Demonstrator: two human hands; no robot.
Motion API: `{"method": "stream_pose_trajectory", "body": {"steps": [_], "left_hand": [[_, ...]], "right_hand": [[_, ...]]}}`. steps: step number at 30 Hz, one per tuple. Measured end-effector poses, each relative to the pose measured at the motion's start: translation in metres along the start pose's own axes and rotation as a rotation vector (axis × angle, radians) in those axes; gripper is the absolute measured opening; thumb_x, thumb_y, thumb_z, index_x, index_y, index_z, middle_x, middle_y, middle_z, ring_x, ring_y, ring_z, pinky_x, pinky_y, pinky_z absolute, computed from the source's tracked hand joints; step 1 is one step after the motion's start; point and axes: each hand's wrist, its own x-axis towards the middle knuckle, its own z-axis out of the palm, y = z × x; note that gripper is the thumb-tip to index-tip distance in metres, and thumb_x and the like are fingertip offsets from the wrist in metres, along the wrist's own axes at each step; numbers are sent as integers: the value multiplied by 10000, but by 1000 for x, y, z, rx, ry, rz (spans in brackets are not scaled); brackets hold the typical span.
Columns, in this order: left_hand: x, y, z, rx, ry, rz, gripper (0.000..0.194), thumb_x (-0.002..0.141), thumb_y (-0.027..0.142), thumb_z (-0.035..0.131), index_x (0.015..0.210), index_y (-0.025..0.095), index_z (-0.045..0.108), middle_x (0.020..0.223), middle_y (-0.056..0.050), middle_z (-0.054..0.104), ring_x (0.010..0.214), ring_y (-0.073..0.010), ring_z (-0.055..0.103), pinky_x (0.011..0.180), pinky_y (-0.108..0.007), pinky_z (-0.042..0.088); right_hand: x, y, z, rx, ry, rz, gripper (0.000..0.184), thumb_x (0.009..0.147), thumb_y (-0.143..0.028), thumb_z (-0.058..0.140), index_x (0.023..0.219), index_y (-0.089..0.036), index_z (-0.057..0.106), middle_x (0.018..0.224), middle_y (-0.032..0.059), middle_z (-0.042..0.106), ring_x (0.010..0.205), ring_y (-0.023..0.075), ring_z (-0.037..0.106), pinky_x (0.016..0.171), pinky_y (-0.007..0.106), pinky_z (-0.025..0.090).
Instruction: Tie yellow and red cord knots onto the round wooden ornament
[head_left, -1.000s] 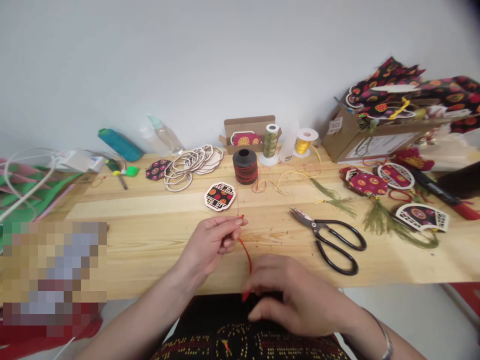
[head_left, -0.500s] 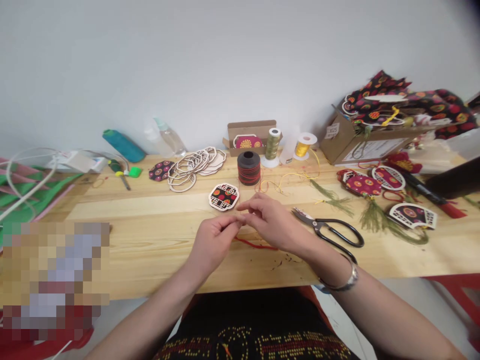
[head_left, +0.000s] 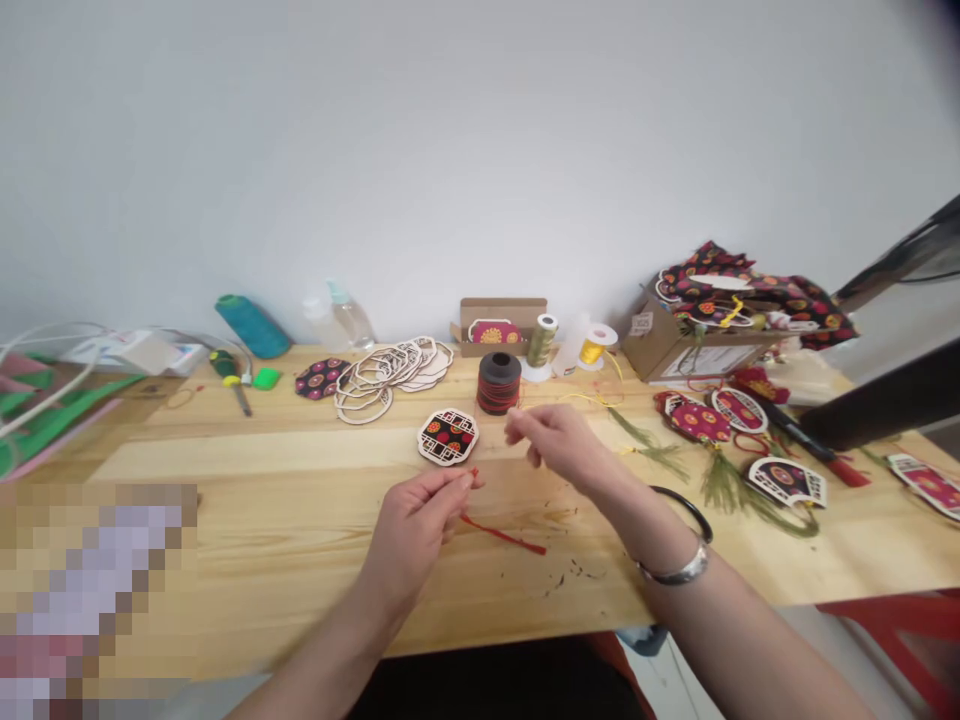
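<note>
A short red cord (head_left: 504, 535) hangs from the closed fingertips of my left hand (head_left: 420, 515), its loose end trailing right over the wooden table. A knotted-looking bit of it shows at the fingertips. My right hand (head_left: 559, 440) is apart from it, raised beside a spool of dark red thread (head_left: 499, 385). Its fingers are loosely bent with a gap between them, and I see nothing in them. Just beyond my left hand lies a patterned fabric pendant (head_left: 448, 437) with a pale cut-out frame. My right forearm covers most of the scissors, leaving one black handle (head_left: 686, 510) visible.
At the back stand a green thread spool (head_left: 543, 342), a yellow spool (head_left: 596, 345) and a fabric-filled cardboard box (head_left: 690, 350). Pale wooden frames (head_left: 390, 375) are piled left of centre. Finished pendants with green tassels (head_left: 724, 480) lie right, near a black post (head_left: 877, 395).
My hands have come apart. The right one moved up and right, away from the cord; the left keeps hold of it. The view has tilted up, so the table sits lower.
</note>
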Motion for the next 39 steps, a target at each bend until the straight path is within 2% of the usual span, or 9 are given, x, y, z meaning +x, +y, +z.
{"method": "stream_pose_trajectory", "body": {"steps": [3,5,14,21,26,30,35,37,39], "left_hand": [[1,3,0,-34,-28,17,252,687,357,709,784,125,707,508,49,416,458,-52,261,451,-201,162],[2,5,0,-45,-36,26,245,691,356,709,767,123,698,501,54,399,456,-49,259,451,-199,161],[25,43,4,-154,-28,116,227,624,310,741,672,98,676,504,34,469,417,-25,291,415,-178,142],[33,68,13,-223,-118,120,199,650,277,729,685,83,694,489,54,389,409,-14,266,385,-154,155],[15,53,6,-235,-166,33,191,654,260,741,710,82,699,524,37,417,438,-15,244,383,-143,140],[-3,36,-2,-208,-139,-76,198,646,281,745,709,98,702,515,46,399,443,-19,229,390,-144,143],[-23,18,-7,-173,-142,-210,228,631,310,768,685,99,701,479,68,351,445,-13,192,411,-149,119],[-28,11,-8,-169,-141,-239,231,628,320,770,675,105,701,481,57,381,444,-13,193,416,-157,112],[-32,6,-8,-169,-130,-248,233,628,331,768,683,114,705,490,43,415,446,-17,210,422,-163,116]], "right_hand": [[2,3,20,342,-242,181,473,863,-557,474,815,-122,654,823,104,693,446,62,441,388,202,209],[6,0,28,517,-314,249,509,852,-588,476,843,-112,655,839,120,692,454,56,437,369,183,173],[33,-53,20,843,-288,216,368,949,-389,414,823,-101,606,822,104,683,511,61,497,353,153,221],[37,-71,-14,941,-192,-53,361,957,-395,368,885,-134,606,975,99,664,546,60,470,354,168,256],[1,-68,-50,750,38,-286,352,919,-454,390,1016,-207,622,1136,80,622,604,78,493,395,205,276],[-36,-49,-65,557,199,-385,390,826,-515,517,1092,-250,626,1160,87,614,588,98,479,395,235,251],[-63,5,-69,379,246,-314,410,804,-524,544,1083,-244,655,901,67,665,515,109,454,399,239,256],[-69,31,-70,47,238,-212,340,798,-494,582,897,-196,712,728,58,664,553,142,525,468,261,357],[-77,52,-72,-305,275,-168,296,797,-452,596,750,-185,716,685,66,669,624,192,590,557,303,425]]}}
